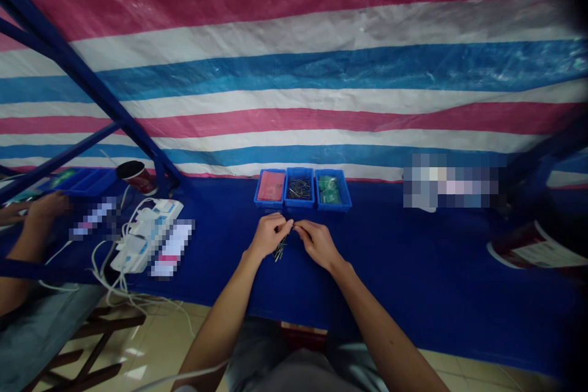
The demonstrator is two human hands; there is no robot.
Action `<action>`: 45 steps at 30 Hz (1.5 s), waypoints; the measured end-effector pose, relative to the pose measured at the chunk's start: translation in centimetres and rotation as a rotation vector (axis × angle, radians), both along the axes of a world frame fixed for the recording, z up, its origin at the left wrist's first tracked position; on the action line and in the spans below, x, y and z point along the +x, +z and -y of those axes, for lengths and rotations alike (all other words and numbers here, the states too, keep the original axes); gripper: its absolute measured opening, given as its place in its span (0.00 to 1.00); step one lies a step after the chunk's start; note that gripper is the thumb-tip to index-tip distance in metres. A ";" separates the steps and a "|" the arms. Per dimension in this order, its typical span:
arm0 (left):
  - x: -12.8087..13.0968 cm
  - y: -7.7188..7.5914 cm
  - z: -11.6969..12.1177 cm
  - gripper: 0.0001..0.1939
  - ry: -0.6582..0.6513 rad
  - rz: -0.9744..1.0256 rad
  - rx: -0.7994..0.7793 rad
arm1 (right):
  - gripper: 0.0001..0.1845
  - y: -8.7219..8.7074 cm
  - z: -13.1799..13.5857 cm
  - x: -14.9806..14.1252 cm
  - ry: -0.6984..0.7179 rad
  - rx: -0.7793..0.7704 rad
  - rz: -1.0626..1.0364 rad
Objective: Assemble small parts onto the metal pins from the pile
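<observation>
My left hand (269, 234) and my right hand (316, 242) meet over the blue table (413, 269), fingertips pinched together on a small metal part too tiny to make out. A little pile of thin metal pins (279, 250) lies on the cloth just under my left hand. Beyond my hands stand three small blue bins in a row: one with a red packet (271, 187), one with metal pins (299, 187), one with green parts (331, 190).
A white power strip with cables (147, 229) lies at the left. A dark cup (136, 176) stands behind it. Another person's hand and arm (32, 214) work at the far left. A striped tarp hangs behind; blue frame bars (92, 92) cross at left.
</observation>
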State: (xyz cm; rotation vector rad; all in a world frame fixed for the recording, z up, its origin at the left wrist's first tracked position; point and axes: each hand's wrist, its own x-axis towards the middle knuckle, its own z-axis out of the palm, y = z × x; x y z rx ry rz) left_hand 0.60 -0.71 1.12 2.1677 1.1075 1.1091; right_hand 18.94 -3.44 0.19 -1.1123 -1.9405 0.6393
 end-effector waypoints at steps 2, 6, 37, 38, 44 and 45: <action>0.0 0.0 0.0 0.25 -0.003 0.000 0.008 | 0.16 0.1 0.0 0.0 0.004 -0.002 0.004; 0.0 0.0 -0.1 0.26 -0.005 -0.007 0.018 | 0.16 0.2 0.1 0.1 0.006 -0.013 0.012; -0.2 0.7 0.3 0.21 0.010 -0.008 -0.014 | 0.16 -0.1 0.0 -0.1 -0.016 -0.021 0.029; -0.2 0.6 0.3 0.21 0.013 -0.008 -0.013 | 0.16 -0.1 0.0 -0.1 -0.016 -0.024 0.033; -0.1 0.2 0.1 0.25 0.019 -0.017 -0.002 | 0.15 0.1 0.0 -0.1 0.000 -0.015 0.038; -0.1 0.2 0.1 0.25 0.016 -0.017 -0.002 | 0.16 0.1 0.0 -0.1 0.001 -0.014 0.039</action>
